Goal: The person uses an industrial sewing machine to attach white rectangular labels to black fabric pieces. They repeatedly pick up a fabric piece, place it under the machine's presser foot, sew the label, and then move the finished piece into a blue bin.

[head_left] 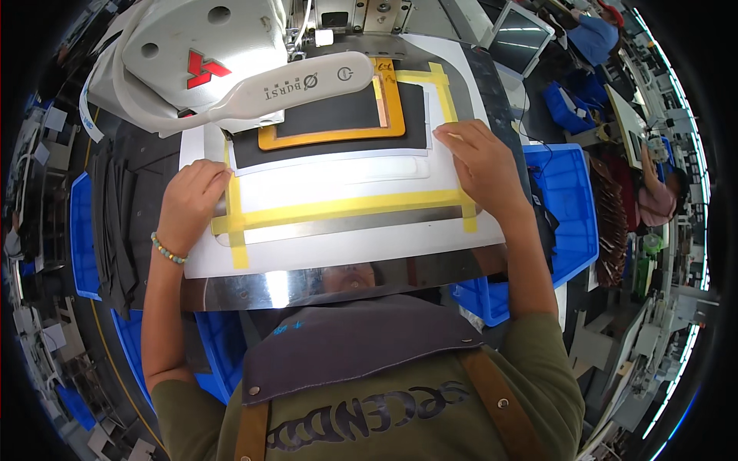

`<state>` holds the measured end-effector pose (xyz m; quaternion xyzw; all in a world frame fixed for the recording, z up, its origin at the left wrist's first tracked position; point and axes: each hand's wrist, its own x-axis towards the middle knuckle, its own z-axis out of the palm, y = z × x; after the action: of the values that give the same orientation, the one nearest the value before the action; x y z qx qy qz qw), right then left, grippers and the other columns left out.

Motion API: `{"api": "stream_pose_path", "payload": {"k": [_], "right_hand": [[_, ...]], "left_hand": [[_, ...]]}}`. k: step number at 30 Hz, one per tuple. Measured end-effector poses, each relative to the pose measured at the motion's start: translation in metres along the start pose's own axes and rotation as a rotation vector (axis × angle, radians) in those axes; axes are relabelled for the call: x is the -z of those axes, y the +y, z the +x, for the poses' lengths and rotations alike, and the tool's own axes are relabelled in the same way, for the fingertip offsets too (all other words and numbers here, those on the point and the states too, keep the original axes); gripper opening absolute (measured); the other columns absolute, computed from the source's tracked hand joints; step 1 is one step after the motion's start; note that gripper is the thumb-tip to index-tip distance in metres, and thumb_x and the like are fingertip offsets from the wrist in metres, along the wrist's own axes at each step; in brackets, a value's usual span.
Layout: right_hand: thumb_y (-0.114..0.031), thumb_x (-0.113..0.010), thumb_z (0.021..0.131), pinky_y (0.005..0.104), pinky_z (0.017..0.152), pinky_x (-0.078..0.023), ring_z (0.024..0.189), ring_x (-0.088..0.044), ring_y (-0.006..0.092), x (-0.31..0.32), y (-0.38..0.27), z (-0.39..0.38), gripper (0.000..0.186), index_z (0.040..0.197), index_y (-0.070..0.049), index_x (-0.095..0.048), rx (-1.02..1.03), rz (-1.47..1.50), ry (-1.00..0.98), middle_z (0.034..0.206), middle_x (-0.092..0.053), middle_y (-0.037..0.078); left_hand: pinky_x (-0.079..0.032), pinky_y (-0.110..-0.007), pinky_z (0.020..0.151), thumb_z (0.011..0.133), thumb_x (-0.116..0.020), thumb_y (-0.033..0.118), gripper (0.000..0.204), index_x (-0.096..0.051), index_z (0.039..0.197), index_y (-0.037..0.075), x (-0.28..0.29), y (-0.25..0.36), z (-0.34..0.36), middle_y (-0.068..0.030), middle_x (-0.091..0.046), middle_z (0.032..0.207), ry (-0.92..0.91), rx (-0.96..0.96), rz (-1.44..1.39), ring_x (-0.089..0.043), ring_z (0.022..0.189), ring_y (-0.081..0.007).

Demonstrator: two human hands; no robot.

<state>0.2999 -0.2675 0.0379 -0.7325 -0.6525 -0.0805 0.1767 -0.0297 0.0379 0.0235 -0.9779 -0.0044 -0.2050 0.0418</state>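
Left hand (198,197) at 9 o'clock, right hand (483,163) at 3, both curled by the sheet (307,183); grasp cannot be determined. Frame (338,140): 12 o'clock.

Mirror-glossy metal tabletop (427,278), smooth white paper-like sheet (346,247), yellow tape (346,205), matt black panel (416,115).

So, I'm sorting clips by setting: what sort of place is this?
Probably a factory floor, perhaps for sewing: a large white machine, blue plastic bins on both sides, and co-workers farther right.
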Motion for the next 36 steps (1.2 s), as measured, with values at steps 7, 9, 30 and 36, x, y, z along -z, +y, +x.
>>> {"api": "stream_pose_path", "payload": {"k": [7, 9, 30, 36], "right_hand": [[-0.028, -0.059, 0.099, 0.0450, 0.120, -0.029, 0.147, -0.036, 0.0337, -0.009, -0.013, -0.018, 0.052, 0.146, -0.007, -0.053, -0.077, -0.035, -0.241, 0.159, -0.041, 0.012], [-0.033, -0.058, 0.100, 0.0466, 0.121, -0.026, 0.148, -0.034, 0.0338, -0.016, -0.014, -0.019, 0.051, 0.144, -0.009, -0.057, -0.091, -0.029, -0.208, 0.160, -0.041, 0.012], [-0.038, -0.067, 0.095, 0.0486, 0.118, -0.030, 0.144, -0.039, 0.0361, -0.025, -0.008, -0.025, 0.050, 0.135, -0.009, -0.064, -0.063, 0.056, -0.038, 0.152, -0.048, 0.017], [-0.032, -0.066, 0.097, 0.0451, 0.114, -0.035, 0.138, -0.047, 0.0304, -0.001, 0.011, -0.030, 0.041, 0.133, -0.012, -0.065, -0.137, -0.022, 0.277, 0.148, -0.054, 0.010]], "left_hand": [[-0.055, -0.038, 0.084, 0.085, -0.067, -0.002, 0.022, -0.072, 0.105, 0.002, 0.008, 0.010, -0.015, -0.0092, -0.071, 0.109, 0.181, 0.371, -0.222, -0.067, 0.097, -0.0308], [-0.054, -0.039, 0.086, 0.085, -0.069, 0.000, 0.026, -0.072, 0.111, 0.003, 0.005, 0.020, -0.011, -0.0100, -0.069, 0.116, 0.164, 0.390, -0.243, -0.066, 0.102, -0.0307], [-0.037, -0.047, 0.115, 0.094, -0.066, 0.009, 0.033, -0.069, 0.126, 0.003, -0.009, 0.034, -0.007, -0.0168, -0.056, 0.146, -0.062, 0.375, -0.159, -0.048, 0.138, -0.0392], [-0.036, -0.047, 0.116, 0.098, -0.059, 0.006, 0.036, -0.063, 0.133, 0.000, -0.008, 0.029, -0.023, -0.0184, -0.053, 0.150, -0.097, 0.359, -0.141, -0.045, 0.141, -0.0378]]}}
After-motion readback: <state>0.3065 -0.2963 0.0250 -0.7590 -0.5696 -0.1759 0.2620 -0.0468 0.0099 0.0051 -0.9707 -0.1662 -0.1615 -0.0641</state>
